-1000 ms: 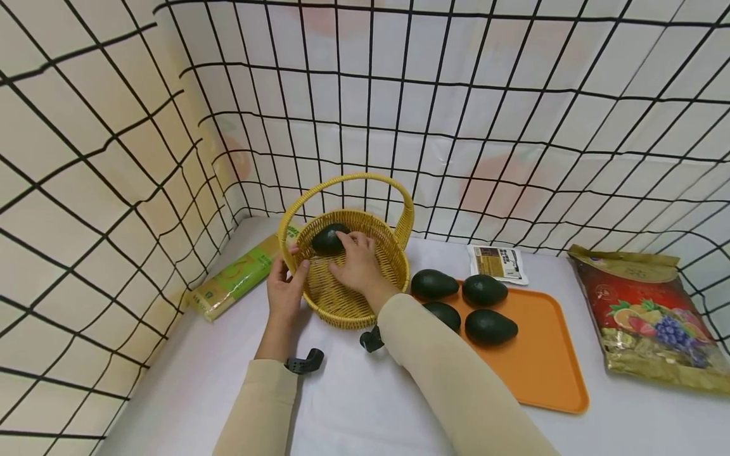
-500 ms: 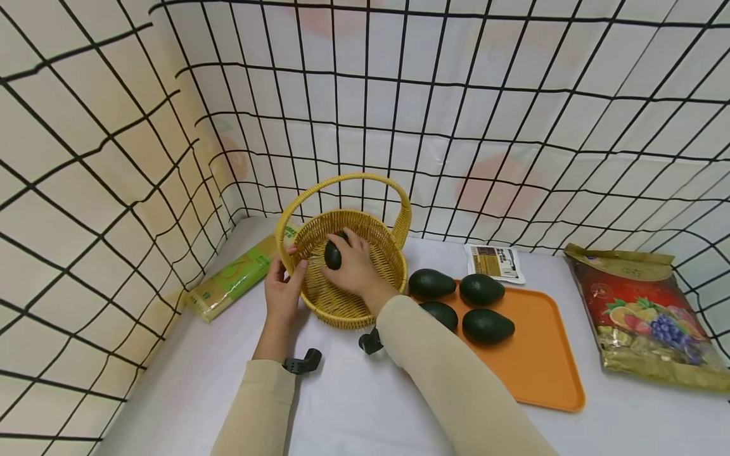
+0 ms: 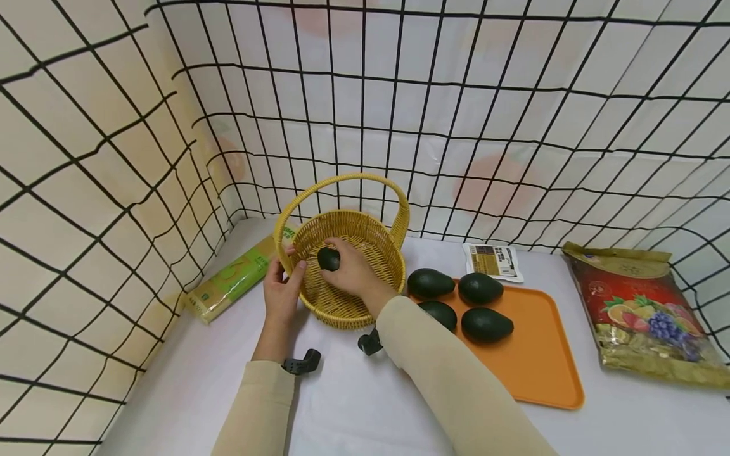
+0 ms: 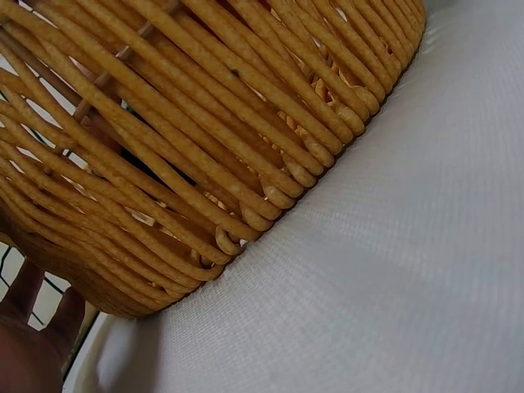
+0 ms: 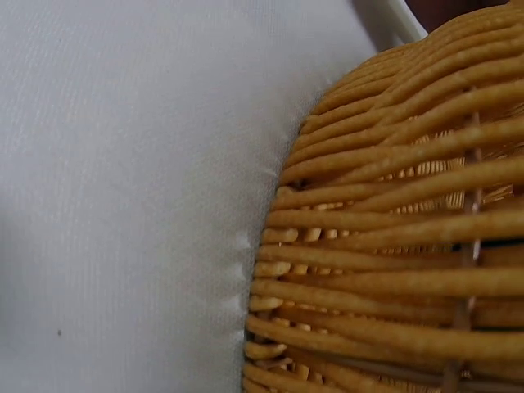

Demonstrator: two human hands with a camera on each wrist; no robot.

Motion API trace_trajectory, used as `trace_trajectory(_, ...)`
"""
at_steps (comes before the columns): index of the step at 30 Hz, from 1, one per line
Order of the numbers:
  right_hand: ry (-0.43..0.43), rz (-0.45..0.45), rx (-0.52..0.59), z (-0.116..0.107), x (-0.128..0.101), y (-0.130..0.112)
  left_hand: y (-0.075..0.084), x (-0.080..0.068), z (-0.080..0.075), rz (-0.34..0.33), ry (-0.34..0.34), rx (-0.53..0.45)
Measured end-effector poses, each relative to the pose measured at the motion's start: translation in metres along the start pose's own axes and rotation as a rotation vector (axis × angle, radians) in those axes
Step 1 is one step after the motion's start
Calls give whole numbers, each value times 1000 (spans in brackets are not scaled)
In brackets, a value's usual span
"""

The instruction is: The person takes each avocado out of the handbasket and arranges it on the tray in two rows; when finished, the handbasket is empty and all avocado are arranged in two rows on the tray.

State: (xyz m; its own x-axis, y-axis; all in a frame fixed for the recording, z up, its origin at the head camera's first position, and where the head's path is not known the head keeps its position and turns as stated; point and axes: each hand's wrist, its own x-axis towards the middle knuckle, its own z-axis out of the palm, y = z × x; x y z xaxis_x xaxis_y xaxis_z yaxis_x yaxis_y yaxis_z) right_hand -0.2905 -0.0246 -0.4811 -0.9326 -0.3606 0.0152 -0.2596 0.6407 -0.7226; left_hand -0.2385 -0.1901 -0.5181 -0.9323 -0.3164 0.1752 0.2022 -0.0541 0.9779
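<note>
Avocado [image 3: 329, 258]: centre-left of frame, inside basket [image 3: 365, 229], pinched by my right hand [image 3: 355, 274]. My left hand [image 3: 281, 292] grips the rim. Best lowered gently onto the weave, basket steadied.

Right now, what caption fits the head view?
Right hand holds an avocado inside the basket; left hand grips its rim.

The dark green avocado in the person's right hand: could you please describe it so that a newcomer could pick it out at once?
Find the round yellow wicker basket with the arched handle, left of the flat orange plastic tray. Inside it, the right hand grips a dark green avocado. The four other dark green avocados lie at the tray, untouched.
</note>
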Motion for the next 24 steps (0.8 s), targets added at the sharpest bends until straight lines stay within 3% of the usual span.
trace_trajectory(7, -6, 138, -75, 1, -1, 2, 0, -1, 0, 4, 1, -3)
trace_trajectory(14, -6, 115, -6, -1, -4, 0, 0, -3, 0, 36, 3, 8)
trace_trajectory(21, 31, 67, -20, -5, -5, -2, 32, -13, 6, 2, -11, 7)
trace_trajectory(24, 38, 37, -18, -8, -6, -6, 31, -13, 6, 7, -7, 3)
